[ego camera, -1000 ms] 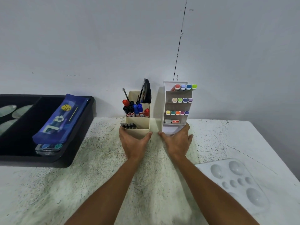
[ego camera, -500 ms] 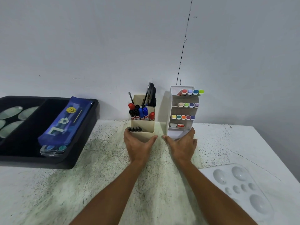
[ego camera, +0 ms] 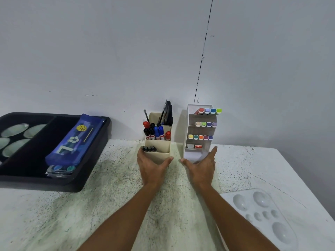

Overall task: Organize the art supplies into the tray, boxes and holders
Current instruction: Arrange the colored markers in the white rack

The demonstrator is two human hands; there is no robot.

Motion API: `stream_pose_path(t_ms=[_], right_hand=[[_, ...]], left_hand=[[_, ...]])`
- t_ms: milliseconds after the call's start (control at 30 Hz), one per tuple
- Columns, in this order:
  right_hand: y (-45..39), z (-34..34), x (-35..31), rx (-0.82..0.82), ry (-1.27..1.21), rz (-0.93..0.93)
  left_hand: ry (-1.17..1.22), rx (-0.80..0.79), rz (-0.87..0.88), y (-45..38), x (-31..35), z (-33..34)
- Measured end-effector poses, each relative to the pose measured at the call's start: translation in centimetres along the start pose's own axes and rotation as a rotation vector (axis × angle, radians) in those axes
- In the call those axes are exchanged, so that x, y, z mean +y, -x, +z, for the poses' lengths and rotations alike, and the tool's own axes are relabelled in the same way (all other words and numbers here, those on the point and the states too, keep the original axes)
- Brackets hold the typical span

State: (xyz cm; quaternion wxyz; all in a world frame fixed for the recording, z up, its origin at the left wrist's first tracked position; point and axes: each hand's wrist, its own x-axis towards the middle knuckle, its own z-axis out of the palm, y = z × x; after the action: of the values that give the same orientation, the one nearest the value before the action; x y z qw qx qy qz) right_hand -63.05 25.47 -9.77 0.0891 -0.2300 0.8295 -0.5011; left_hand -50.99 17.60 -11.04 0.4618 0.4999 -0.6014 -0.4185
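From the head view, we see our left hand [ego camera: 153, 164] cupped round the base of the beige pen holder [ego camera: 158, 148], thumb on its right front corner and fingers wrapped to its left side, gripping it. Our right hand [ego camera: 200, 166] frames the foot of the white tiered marker rack [ego camera: 198, 132]: the thumb reaches toward its left front corner, the straight fingers lie along its right side. Whether the palm actually presses the rack we cannot tell.

Both holders stand upright on the speckled table [ego camera: 108, 187], side by side with a narrow gap between them, near the back wall. The pen holder carries whiteboard markers [ego camera: 155, 132], scissors [ego camera: 167, 113] and a row of dark pens [ego camera: 149, 148] in its front pocket. The rack holds rows of pastel highlighters [ego camera: 206, 124].

We judge both holders light, stiff plastic, smooth enough to slide on the table. The tall rack looks top-heavy, so holding it low at the base is wise; a push higher up could tip it and spill the highlighters.

At left, the black tray [ego camera: 87, 180] holds a blue pencil case [ego camera: 76, 140]. A white paint palette [ego camera: 262, 212] lies on the table at right, well apart from the holders.
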Motion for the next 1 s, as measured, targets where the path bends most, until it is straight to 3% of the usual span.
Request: stream_pose_path(t_ms=[233,700,1000], right_hand=[[1.2,-1.4,0.8,-0.043,-0.078,-0.064],[0.3,-0.1,0.8,0.036,0.208,-0.044],[0.2,0.0,1.1,0.042,0.227,-0.05]], left_hand=[[0.058,-0.037,-0.009,0.0,-0.3,-0.8],[0.024,-0.033,0.0,0.2,-0.1,-0.7],[0.033,-0.049,0.034,0.1,0.1,-0.8]])
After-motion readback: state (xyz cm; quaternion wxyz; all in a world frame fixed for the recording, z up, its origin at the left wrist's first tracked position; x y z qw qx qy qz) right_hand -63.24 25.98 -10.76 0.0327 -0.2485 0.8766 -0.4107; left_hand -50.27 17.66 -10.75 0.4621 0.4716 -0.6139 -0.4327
